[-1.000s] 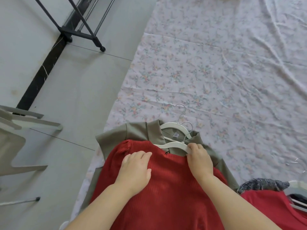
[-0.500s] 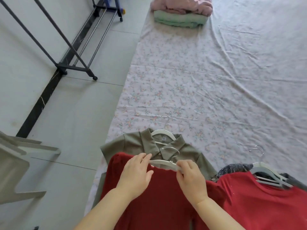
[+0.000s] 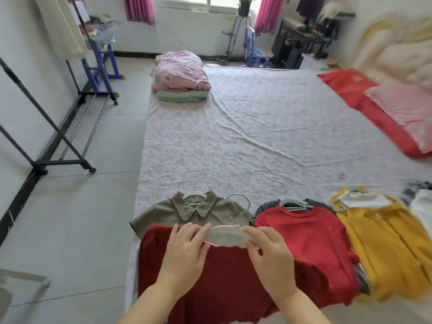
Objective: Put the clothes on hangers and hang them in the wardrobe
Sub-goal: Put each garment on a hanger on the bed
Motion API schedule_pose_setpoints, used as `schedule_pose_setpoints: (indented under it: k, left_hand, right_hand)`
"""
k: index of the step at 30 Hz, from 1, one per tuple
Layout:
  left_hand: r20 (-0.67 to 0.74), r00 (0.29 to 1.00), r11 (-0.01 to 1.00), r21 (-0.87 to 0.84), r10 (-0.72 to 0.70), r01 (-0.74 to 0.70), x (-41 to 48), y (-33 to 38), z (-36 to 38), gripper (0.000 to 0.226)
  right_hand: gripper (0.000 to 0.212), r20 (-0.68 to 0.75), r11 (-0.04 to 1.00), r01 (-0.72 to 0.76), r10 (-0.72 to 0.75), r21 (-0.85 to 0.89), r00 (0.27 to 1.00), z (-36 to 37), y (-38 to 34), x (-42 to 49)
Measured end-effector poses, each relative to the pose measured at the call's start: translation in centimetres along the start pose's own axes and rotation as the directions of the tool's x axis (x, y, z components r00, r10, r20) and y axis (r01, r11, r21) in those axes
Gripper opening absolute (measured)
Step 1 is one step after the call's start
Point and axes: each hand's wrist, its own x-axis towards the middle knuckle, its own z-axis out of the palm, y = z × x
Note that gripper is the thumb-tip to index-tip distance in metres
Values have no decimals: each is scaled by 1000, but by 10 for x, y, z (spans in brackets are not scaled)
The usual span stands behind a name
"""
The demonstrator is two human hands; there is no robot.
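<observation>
A dark red knit top lies at the near edge of the floral sheet. A white hanger sits in its neckline. My left hand pinches the hanger's left arm and my right hand pinches its right arm. Under the red top lies an olive collared shirt on its own white hanger. To the right lie a bright red t-shirt and a yellow top, both on hangers.
A black clothes rack stands on the grey floor along the left wall. Folded pink and green bedding rests at the sheet's far end. Red and pink cushions lie at the right. A blue chair stands by the window.
My head has tilted up, so the whole room came into view. Both hands moved onto the hanger's two arms at the red top's neckline.
</observation>
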Motion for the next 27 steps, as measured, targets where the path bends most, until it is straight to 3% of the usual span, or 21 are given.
schedule_pose_setpoints:
  k: [7, 14, 21, 27]
  left_hand:
    - [7, 970, 966, -92, 244, -242, -39, 84, -1, 50]
    - [58, 909, 900, -182, 412, -396, -54, 190, 31, 51]
    - [101, 854, 851, -201, 511, -485, -66, 322, 102, 43]
    - [125, 851, 852, -213, 510, -479, -77, 439, 176, 43]
  right_hand:
    - [47, -105, 975, -76, 54, -210, 993, -104, 5, -67]
    - [42, -248, 946, -158, 86, -284, 965, -203, 60, -119]
    - [41, -329, 909, -240, 124, -341, 936, -313, 151, -170]
    - [39, -312, 906, -245, 135, -345, 940, -401, 252, -203]
